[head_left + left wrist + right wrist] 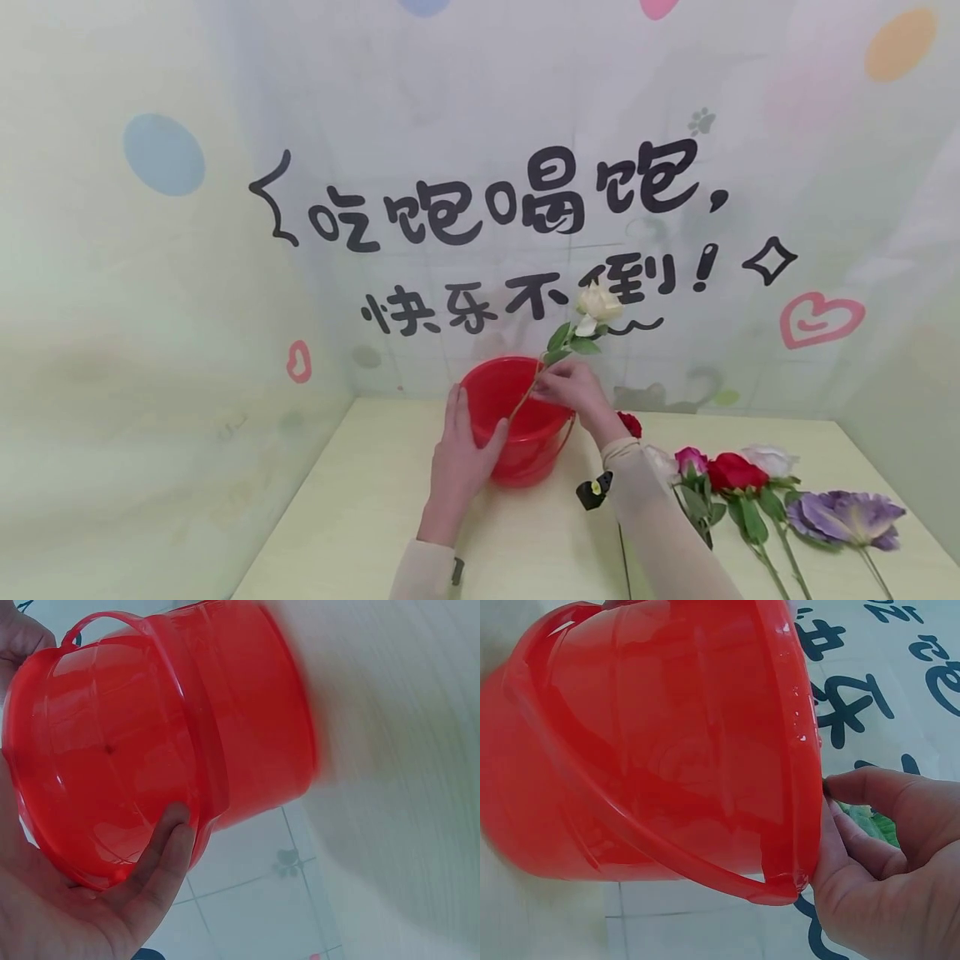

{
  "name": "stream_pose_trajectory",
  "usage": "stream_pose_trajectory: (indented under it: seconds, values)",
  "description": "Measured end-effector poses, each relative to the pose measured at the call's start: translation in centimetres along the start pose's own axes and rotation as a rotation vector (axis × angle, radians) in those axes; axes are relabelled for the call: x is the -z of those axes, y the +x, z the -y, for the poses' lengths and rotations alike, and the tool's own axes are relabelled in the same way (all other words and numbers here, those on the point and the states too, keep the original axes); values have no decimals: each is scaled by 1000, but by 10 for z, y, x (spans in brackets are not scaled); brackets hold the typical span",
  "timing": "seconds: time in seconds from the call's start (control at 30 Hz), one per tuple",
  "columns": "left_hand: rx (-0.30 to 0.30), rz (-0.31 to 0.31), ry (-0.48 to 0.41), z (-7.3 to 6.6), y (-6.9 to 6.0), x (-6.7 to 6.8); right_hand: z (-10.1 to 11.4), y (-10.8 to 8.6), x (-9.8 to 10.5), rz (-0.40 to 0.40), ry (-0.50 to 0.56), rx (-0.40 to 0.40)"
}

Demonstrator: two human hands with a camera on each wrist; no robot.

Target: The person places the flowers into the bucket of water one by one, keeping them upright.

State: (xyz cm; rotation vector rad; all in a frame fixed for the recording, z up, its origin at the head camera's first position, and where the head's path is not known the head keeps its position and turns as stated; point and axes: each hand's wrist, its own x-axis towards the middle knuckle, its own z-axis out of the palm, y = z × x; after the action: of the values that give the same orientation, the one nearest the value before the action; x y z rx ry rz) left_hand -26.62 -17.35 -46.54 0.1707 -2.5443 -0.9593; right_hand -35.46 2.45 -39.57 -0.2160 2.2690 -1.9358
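A red plastic bucket (525, 462) stands upright on the table near the back wall, its handle hanging down over the side. My left hand (459, 467) holds it by the rim, with fingers along the left side and thumb at the front. Between the fingertips of my right hand (576, 390) is the stem of a white rose (598, 304). The bloom tilts up to the right above the bucket, and the lower stem crosses the bucket's mouth. In the right wrist view the bucket (667, 735) hides most of the rose.
To the right on the table (360, 500) lie more artificial flowers: a red rose (738, 473), a pink rose (690, 460), a white flower (772, 460) and a purple flower (847, 518). Another red flower (630, 425) shows partly behind my right wrist. A printed wall covering (465, 100) stands behind.
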Motion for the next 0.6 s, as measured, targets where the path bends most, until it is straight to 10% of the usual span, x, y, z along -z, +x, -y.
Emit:
stream_pose_trajectory:
  seconds: [0.6]
  values:
    - [-1,0,-26,0,1,0,8,-1,17,335,79,-6]
